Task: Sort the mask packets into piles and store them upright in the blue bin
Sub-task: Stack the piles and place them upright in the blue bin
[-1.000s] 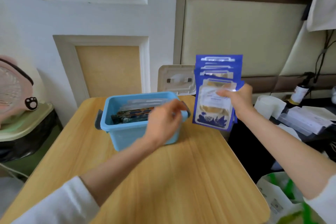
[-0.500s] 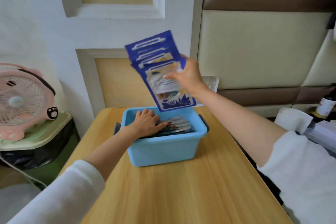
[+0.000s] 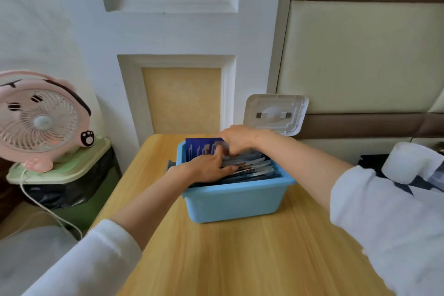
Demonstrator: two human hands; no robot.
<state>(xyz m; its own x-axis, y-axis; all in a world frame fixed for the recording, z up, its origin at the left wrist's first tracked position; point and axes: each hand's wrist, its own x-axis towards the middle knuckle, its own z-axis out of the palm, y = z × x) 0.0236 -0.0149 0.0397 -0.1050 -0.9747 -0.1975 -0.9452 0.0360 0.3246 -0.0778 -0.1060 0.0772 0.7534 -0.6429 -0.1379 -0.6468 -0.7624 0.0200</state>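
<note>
1. Bin (image 3: 236, 202), light blue plastic, stands on the table (image 3: 240, 259) near its far edge, open at the top.
2. Both hands reach into it from the near side, with white sleeves pushed up the forearms.
3. Right hand (image 3: 236, 138) is at the far rim of the bin. Its fingers are curled down over the top of the blue packets (image 3: 199, 148) and grip them. The fingertips are hidden behind the packets.
4. Blue packets are a small fanned stack, dark blue with pale markings. They stand on edge against the bin's far wall, toward its far left corner, and their tops rise just above the rim.
5. Left hand (image 3: 206, 168) lies just in front of them, palm down, with its fingers stretched out flat and loose. It presses on the other packets (image 3: 252, 168) and grips nothing.
6. Other packets fill the rest of the bin. They stand in a row on edge, leaning, with their silver and dark edges showing. How many there are cannot be told.
7. Lid (image 3: 276, 113), white, leans upright against the wall just behind the bin.
8. Fan (image 3: 40, 120), pink, sits well to the left of the table on a pale green surface over a black bag.
9. Roll (image 3: 406, 161), white, lies at the right edge of the view, off the table.
</note>
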